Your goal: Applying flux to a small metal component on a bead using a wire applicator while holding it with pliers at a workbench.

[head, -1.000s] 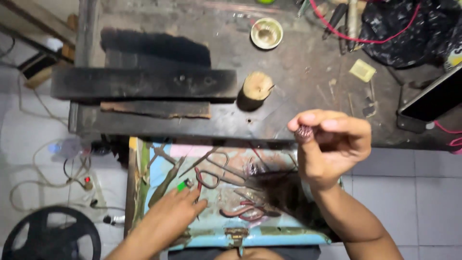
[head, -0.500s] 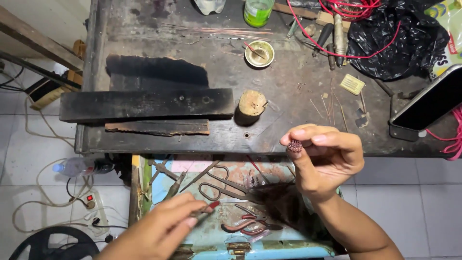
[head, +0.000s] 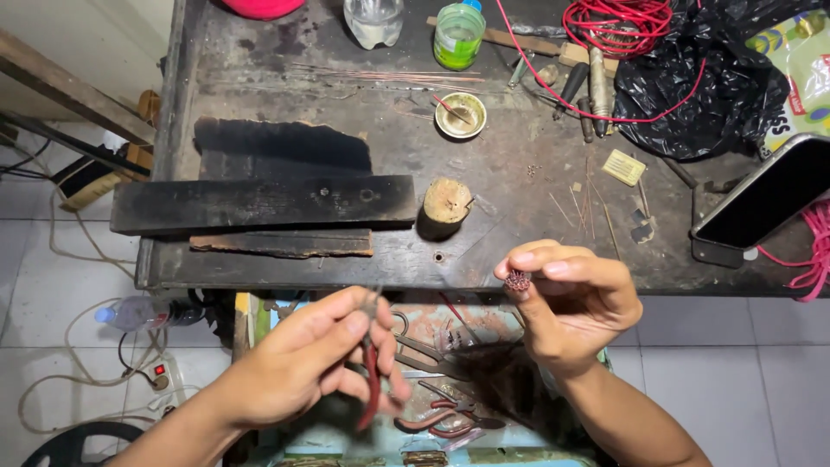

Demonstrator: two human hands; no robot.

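While spread dark and scarred under everything, worktop (head: 519, 173), with a black wooden plank (head: 264, 203) along its near left edge and a round wood stump (head: 447, 201) just right of that. Below the near edge, left hand (head: 303, 363), clenched round red-handled pliers (head: 370, 380), nose up. Beside it, right hand (head: 575, 303), pinching a small coppery wire coil (head: 518, 279) at the fingertips, just over the worktop's near edge.
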